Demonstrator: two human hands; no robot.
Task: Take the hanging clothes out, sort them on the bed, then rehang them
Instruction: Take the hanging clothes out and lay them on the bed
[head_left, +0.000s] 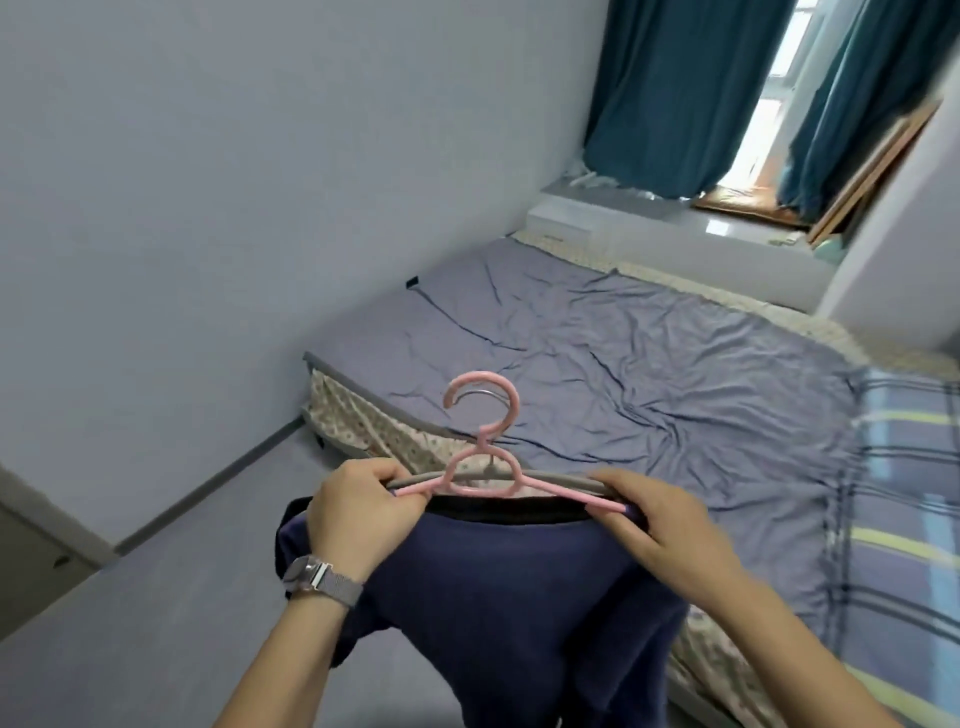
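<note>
Head view: left hand (358, 512) and right hand (657, 517) are gripping a pink hanger (483, 457) carrying a navy shirt (498, 587); loosening either grip risks it sliding off.

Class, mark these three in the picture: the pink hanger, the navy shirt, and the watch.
pink hanger (484, 415): head view, on its hook.
navy shirt (498, 582): head view, on the chest cloth below the collar.
watch (306, 574): head view, on its face at the left wrist.
</note>
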